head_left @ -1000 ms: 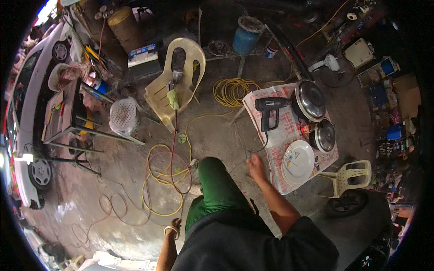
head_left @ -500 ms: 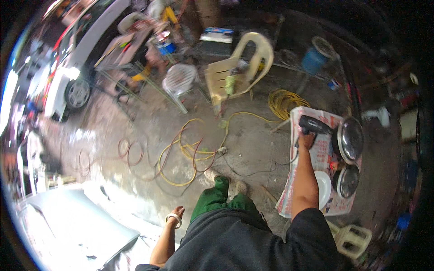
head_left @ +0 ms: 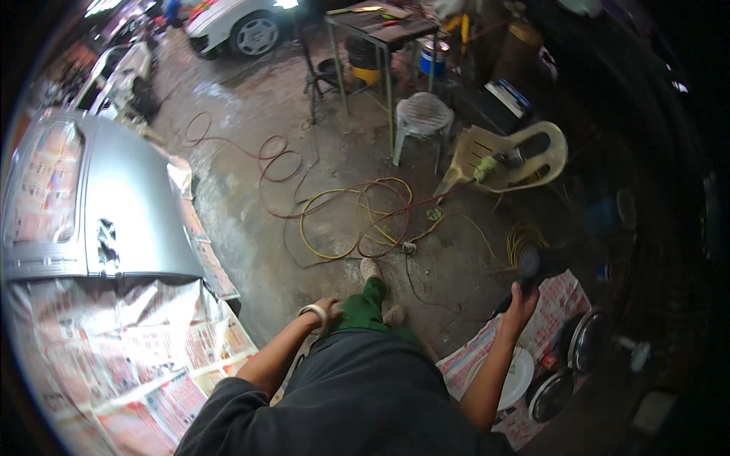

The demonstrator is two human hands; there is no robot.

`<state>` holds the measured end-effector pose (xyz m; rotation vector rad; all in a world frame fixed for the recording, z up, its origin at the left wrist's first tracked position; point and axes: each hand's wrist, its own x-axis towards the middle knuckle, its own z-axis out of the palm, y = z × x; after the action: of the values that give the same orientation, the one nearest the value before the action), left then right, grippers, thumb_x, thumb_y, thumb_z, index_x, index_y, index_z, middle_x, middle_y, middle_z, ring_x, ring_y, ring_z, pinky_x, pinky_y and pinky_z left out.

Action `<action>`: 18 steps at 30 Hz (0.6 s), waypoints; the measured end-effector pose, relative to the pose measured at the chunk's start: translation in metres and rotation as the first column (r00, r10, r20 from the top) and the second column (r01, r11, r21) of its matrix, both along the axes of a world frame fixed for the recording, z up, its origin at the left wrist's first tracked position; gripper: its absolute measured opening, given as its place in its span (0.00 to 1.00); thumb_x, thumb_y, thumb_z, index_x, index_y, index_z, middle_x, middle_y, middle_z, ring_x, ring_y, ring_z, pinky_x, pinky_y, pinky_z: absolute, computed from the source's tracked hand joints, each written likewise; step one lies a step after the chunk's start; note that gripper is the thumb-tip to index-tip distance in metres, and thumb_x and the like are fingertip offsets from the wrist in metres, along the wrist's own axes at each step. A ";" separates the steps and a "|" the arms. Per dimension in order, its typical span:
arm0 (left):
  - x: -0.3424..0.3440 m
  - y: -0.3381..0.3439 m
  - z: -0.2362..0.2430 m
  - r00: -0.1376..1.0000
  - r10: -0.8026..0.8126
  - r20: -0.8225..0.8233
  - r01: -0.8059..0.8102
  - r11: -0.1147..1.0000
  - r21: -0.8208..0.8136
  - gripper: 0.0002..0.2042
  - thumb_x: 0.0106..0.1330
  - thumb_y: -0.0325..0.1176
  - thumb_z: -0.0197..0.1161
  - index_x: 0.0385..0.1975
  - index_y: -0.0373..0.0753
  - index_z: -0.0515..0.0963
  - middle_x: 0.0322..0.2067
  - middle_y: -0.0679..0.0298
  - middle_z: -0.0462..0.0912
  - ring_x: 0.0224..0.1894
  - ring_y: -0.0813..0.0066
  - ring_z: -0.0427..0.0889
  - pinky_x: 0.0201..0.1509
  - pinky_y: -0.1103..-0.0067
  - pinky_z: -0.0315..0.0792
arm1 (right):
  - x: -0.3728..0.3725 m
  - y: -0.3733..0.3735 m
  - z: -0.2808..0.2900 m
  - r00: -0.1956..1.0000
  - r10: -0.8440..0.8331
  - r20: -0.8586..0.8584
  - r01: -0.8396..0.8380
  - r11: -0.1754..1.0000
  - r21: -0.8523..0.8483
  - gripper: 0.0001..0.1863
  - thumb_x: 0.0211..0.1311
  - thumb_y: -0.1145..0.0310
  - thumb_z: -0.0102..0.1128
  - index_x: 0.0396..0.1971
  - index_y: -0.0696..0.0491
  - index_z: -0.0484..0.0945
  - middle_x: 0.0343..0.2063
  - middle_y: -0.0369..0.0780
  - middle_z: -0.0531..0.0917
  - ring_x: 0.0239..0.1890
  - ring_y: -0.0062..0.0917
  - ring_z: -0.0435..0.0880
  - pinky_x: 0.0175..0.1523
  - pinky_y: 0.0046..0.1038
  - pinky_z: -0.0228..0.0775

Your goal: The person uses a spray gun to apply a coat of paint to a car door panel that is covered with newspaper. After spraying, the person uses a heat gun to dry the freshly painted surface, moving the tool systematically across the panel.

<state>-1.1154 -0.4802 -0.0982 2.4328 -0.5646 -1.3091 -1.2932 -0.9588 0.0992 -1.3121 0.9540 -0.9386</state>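
My right hand (head_left: 519, 305) is wrapped around the handle of a black hair dryer (head_left: 530, 264), lifted above the corner of a newspaper-covered table (head_left: 566, 292). The dryer's round vented end shows; its other end fades into the dark background. Down by the green trousers hangs my left hand (head_left: 330, 307), fingers loosely bent and apart, with nothing seen in it. A pale ring (head_left: 312, 313), like a roll of tape, sits around that wrist. On the covered table lie a white plate (head_left: 518, 378) and two round, shiny dark-rimmed pieces, one nearer (head_left: 550, 397) and one farther (head_left: 586, 342).
At left stands a silver car body (head_left: 137, 205) partly masked with newspaper (head_left: 144, 357). Yellow and red hoses (head_left: 304, 228) and a dark cord cross the floor ahead. Beyond them are a plastic chair (head_left: 475, 152), a stool (head_left: 423, 114), a metal-legged table (head_left: 372, 26) and a white car (head_left: 236, 26).
My right hand has raised the hair dryer off the covered table. My view has swung left, bringing more of the silver car body in. My left hand has come closer to my thigh.
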 end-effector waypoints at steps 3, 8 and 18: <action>-0.005 -0.112 0.078 0.966 -0.250 0.068 0.258 0.948 -0.185 0.42 0.58 0.52 0.71 0.69 0.39 0.64 0.68 0.48 0.67 0.70 0.49 0.66 0.72 0.63 0.64 | 0.000 0.050 0.067 0.994 0.071 0.080 -0.077 0.994 0.072 0.28 0.60 0.74 0.63 0.60 0.58 0.68 0.48 0.40 0.78 0.47 0.27 0.78 0.54 0.29 0.70; -0.048 -0.216 0.134 0.830 -0.500 0.247 0.552 0.671 -0.495 0.53 0.51 0.48 0.77 0.75 0.43 0.52 0.72 0.51 0.60 0.74 0.48 0.56 0.77 0.60 0.53 | 0.008 0.103 0.160 0.961 0.088 0.262 -0.122 0.986 0.117 0.25 0.56 0.73 0.65 0.55 0.57 0.70 0.41 0.39 0.76 0.40 0.22 0.74 0.43 0.28 0.71; -0.057 -0.183 0.090 0.835 -0.549 0.044 0.516 0.751 -0.411 0.27 0.60 0.37 0.69 0.61 0.45 0.74 0.56 0.58 0.82 0.62 0.54 0.76 0.73 0.59 0.59 | -0.025 0.080 0.274 0.583 0.375 0.721 -0.422 0.898 -0.126 0.36 0.65 0.64 0.60 0.68 0.62 0.57 0.46 0.41 0.68 0.44 0.23 0.70 0.50 0.26 0.68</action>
<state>-1.1719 -0.6635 -0.0085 1.9198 -1.4398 -1.3023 -1.3179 -0.8791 0.3736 -0.8930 0.0311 -0.9419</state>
